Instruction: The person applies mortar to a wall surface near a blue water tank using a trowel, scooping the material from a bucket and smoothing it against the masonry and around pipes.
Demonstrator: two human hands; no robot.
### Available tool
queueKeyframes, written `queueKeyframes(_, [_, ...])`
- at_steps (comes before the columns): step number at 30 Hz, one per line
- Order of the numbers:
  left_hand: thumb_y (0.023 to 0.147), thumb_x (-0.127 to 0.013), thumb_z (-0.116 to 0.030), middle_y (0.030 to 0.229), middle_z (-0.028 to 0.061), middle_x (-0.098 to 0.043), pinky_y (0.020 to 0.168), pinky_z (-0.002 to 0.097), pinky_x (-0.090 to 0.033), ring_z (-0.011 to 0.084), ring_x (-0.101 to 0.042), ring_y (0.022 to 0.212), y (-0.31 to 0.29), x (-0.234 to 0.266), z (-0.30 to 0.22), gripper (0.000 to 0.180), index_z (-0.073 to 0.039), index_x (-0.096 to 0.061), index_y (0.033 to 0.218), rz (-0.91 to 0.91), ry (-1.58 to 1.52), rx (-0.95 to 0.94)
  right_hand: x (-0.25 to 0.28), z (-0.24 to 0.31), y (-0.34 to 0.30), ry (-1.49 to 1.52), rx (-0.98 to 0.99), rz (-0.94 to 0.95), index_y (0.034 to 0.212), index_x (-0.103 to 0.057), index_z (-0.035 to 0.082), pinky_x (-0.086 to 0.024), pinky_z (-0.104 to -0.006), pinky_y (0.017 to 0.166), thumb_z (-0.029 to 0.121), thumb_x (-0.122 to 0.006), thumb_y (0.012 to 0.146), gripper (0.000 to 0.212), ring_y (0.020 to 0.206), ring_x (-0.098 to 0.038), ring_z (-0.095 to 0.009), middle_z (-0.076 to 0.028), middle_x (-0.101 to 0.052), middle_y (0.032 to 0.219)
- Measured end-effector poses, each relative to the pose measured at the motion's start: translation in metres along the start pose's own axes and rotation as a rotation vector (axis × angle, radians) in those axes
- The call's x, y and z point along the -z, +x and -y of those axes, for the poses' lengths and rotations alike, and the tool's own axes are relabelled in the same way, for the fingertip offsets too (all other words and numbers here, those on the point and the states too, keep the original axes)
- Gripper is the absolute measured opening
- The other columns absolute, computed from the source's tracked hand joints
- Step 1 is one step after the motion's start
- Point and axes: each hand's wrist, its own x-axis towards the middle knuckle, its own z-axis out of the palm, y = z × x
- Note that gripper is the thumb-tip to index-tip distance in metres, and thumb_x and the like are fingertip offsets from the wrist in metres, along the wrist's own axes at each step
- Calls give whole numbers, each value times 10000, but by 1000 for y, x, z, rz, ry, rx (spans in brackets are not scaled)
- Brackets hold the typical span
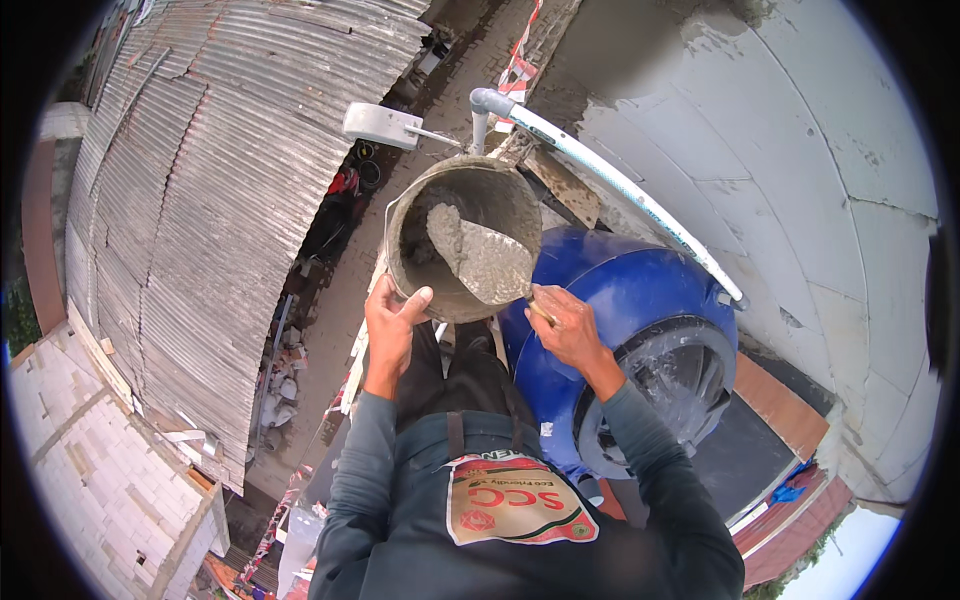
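Gripping the trowel in our right hand and bucket in our left hand, we could spill mortar by tilting either.

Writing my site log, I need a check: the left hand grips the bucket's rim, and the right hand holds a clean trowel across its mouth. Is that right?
Not quite: the trowel isn't clean. The head view shows grey mix heaped on it. The left hand does grip the rim of the bucket, and the right hand does hold the trowel across its mouth.
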Motion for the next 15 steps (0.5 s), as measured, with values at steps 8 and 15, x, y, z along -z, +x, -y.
queueKeyframes(8, [875,-703,23,1179,87,-669,798,312,-627,172,-688,1014,33,-3,29,370,11,-585,1226,10,-107,70,-3,-21,14,-17,-93,108,1130,-691,-56,-573,-429,714,86,-740,855,314,868,-706,-355,-179,-708,995])
queueKeyframes(15, [877,-715,5,1166,90,-666,801,311,-626,169,-688,1003,44,-5,34,375,6,-582,1227,-12,-99,83,6,-23,28,6,-41,92,1108,-694,-60,-578,-422,714,92,-747,850,304,864,-707,-363,-194,-712,1011])
